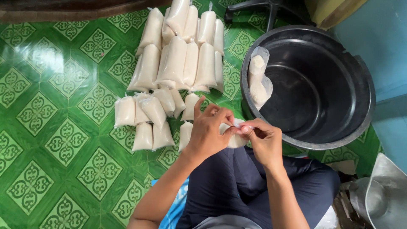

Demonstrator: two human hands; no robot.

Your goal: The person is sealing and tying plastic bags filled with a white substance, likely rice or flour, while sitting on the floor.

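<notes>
On the floor (51, 127): roughly ten large filled white bags (176, 59) in the far rows, about nine smaller filled bags (144, 114) nearer. One black tub (360, 85), holding one bag (257, 80). Two hands grip one bag (235, 140).

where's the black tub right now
The black tub sits on the green tiled floor at upper right of the head view, just beyond the right hand, with a clear bag draped over its left rim.

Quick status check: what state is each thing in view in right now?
Small bag: filled, held by both hands at its top.
Left hand: pinching the bag.
Right hand: pinching the bag.
Filled bags: closed, lying in rows on floor.
Black tub: nearly empty, one loose bag inside.
</notes>
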